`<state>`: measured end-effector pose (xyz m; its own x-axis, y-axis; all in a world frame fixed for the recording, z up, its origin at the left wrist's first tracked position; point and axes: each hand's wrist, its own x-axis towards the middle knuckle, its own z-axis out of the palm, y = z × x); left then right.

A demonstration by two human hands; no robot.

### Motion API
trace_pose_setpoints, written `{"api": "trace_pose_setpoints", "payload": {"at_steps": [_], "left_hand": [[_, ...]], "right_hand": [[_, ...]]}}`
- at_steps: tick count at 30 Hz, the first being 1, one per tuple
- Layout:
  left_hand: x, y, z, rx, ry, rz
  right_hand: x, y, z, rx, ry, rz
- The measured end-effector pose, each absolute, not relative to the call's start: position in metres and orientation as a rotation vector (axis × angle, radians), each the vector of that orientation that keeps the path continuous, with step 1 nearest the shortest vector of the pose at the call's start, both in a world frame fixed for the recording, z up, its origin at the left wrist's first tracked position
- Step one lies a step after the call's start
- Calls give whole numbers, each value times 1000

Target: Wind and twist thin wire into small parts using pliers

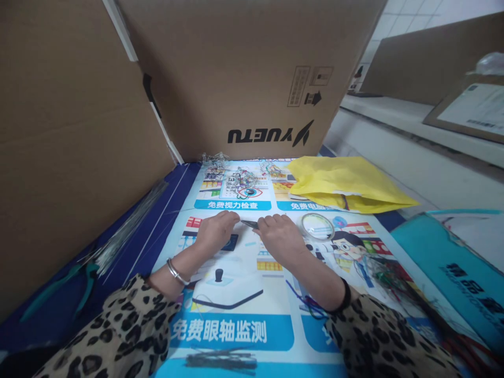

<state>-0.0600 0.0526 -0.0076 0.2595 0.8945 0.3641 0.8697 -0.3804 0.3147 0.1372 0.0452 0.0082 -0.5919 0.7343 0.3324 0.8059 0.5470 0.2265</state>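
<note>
Over the middle of the printed sheet, my left hand is closed in a pinch. What its fingers hold, if anything, is too small to make out. My right hand grips a small dark tool with a pointed tip; the tip points left toward my left fingertips. Most of that tool is hidden in the fist, so its kind does not show. A clear roll of tape lies just right of my right hand. Purple and blue strands rest beneath my right forearm.
Cardboard panels stand at the back and left. Left are a bundle of thin wires and teal-handled pliers; short wires lie in front. Wire tangles, a yellow bag, a teal packet and red-handled scissors surround the workspace.
</note>
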Motion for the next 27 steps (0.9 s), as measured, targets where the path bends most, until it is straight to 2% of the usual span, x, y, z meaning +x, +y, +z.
{"api": "trace_pose_setpoints", "payload": {"at_steps": [6, 27], "left_hand": [[-61, 58, -7, 2028, 1651, 971], [-55, 52, -7, 2313, 1647, 966]], "right_hand": [[135, 46, 3, -1496, -2551, -328], [129, 43, 4, -1484, -2517, -339]]}}
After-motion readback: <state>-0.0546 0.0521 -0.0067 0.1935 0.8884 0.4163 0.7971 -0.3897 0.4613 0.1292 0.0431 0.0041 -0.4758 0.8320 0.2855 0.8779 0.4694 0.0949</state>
